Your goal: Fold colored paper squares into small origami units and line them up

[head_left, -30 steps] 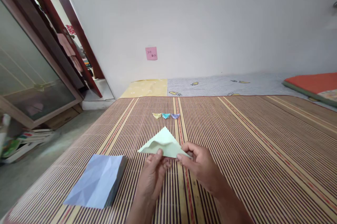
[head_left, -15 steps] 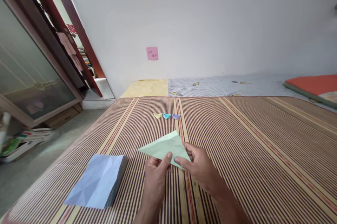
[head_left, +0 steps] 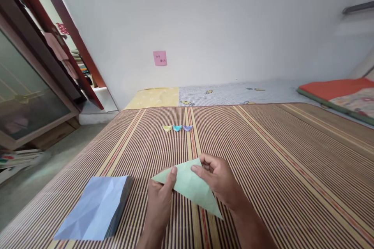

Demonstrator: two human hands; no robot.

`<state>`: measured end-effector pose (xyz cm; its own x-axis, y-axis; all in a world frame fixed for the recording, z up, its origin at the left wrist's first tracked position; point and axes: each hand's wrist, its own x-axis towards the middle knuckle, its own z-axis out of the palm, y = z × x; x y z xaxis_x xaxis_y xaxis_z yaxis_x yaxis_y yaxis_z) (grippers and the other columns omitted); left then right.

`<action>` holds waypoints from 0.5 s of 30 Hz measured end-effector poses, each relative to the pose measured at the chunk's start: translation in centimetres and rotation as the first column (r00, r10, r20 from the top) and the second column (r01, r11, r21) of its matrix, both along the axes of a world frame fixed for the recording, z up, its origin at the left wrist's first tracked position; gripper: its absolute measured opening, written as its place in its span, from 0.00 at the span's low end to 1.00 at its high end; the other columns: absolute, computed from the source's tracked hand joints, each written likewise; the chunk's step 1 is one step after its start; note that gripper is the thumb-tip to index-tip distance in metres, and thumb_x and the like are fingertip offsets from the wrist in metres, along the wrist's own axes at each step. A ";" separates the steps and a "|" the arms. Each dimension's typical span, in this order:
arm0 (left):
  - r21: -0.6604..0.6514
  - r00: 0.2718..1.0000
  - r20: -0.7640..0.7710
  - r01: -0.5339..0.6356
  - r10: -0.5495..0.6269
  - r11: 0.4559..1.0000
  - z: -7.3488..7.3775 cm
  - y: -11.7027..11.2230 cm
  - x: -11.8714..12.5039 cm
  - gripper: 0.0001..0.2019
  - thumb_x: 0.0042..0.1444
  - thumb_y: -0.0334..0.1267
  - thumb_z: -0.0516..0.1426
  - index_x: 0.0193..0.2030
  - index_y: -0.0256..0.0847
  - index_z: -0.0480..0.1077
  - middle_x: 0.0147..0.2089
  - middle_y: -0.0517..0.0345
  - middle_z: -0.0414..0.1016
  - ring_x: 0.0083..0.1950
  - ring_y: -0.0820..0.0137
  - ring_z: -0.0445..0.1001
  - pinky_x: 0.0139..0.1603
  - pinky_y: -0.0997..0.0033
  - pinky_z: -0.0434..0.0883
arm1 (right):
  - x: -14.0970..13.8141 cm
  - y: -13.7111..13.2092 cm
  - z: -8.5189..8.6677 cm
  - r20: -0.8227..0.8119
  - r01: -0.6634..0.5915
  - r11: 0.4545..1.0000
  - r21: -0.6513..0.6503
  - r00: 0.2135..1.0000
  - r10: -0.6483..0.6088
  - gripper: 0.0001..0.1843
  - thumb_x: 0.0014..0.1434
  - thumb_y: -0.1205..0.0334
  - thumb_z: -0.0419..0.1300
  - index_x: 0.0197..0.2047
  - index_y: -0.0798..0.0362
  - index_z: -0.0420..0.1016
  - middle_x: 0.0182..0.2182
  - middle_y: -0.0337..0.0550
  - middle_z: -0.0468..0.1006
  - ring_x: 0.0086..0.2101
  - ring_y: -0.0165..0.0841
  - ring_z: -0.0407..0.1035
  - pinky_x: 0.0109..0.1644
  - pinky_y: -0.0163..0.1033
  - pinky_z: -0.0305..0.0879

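A light green sheet of paper (head_left: 193,184), folded into a triangle, is held up just above the striped mat. My left hand (head_left: 161,190) pinches its left corner, thumb on top and the fingers hidden behind. At the upper right edge my right hand (head_left: 220,179) grips the paper between its thumb and curled fingers. One pointed corner hangs free toward the lower right. To the left lies a stack of blue paper (head_left: 93,206) with creases across its top sheet. Farther off sit three small folded paper pieces in a row: yellow (head_left: 167,128), teal (head_left: 177,128) and purple (head_left: 187,128).
The striped mat (head_left: 280,186) covers the bed, with a patterned sheet (head_left: 222,95) showing along the wall. A folded red and floral quilt (head_left: 336,89) lies at the far right. On the wall is a pink note (head_left: 159,58). A door (head_left: 32,81) stands at left.
The green triangle has been turned, so its free point now hangs lower right. My left hand has moved to the left corner, my right hand to the top edge. The view has shifted rightward.
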<state>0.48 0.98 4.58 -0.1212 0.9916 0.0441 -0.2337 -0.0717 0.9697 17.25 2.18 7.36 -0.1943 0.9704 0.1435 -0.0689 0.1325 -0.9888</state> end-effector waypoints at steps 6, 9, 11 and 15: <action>-0.078 0.996 0.087 0.038 -0.031 0.996 -0.5 -0.2 1.2 0.15 0.44 0.42 0.73 0.37 0.36 0.82 0.34 0.50 0.83 0.32 0.62 0.77 0.33 0.67 0.74 | -0.2 0.1 0.0 -0.008 0.071 0.997 -0.002 0.997 -0.071 0.12 0.60 0.55 0.65 0.30 0.53 0.72 0.23 0.34 0.69 0.24 0.28 0.65 0.26 0.31 0.60; -0.070 0.994 0.079 0.083 -0.077 0.994 0.0 -0.6 1.8 0.10 0.45 0.41 0.72 0.30 0.37 0.81 0.28 0.54 0.80 0.29 0.66 0.75 0.33 0.69 0.73 | -0.2 0.2 -0.1 0.006 0.131 0.991 0.027 0.991 -0.131 0.12 0.61 0.55 0.65 0.30 0.53 0.72 0.23 0.35 0.70 0.24 0.29 0.65 0.25 0.31 0.60; -0.065 0.989 0.090 0.120 -0.114 0.991 0.0 -0.6 1.9 0.11 0.49 0.43 0.71 0.29 0.36 0.80 0.24 0.56 0.76 0.27 0.68 0.72 0.31 0.71 0.71 | 0.0 0.2 -0.3 0.009 0.170 0.985 0.040 0.985 -0.171 0.13 0.61 0.54 0.64 0.30 0.52 0.71 0.23 0.35 0.71 0.24 0.29 0.66 0.25 0.31 0.61; -0.045 0.995 0.093 0.052 -0.047 0.998 -0.3 -0.1 1.0 0.12 0.53 0.45 0.68 0.34 0.36 0.81 0.24 0.59 0.74 0.25 0.73 0.66 0.27 0.75 0.65 | 0.7 0.2 -0.4 0.068 0.138 0.990 0.010 0.988 -0.138 0.14 0.62 0.51 0.63 0.31 0.52 0.72 0.23 0.35 0.72 0.23 0.30 0.67 0.24 0.32 0.62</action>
<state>1.48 0.92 4.29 -0.0734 0.9972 -0.0117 -0.3243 -0.0128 0.9459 17.94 2.43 6.92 -0.0683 0.9878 0.1399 0.0181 0.1415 -0.9898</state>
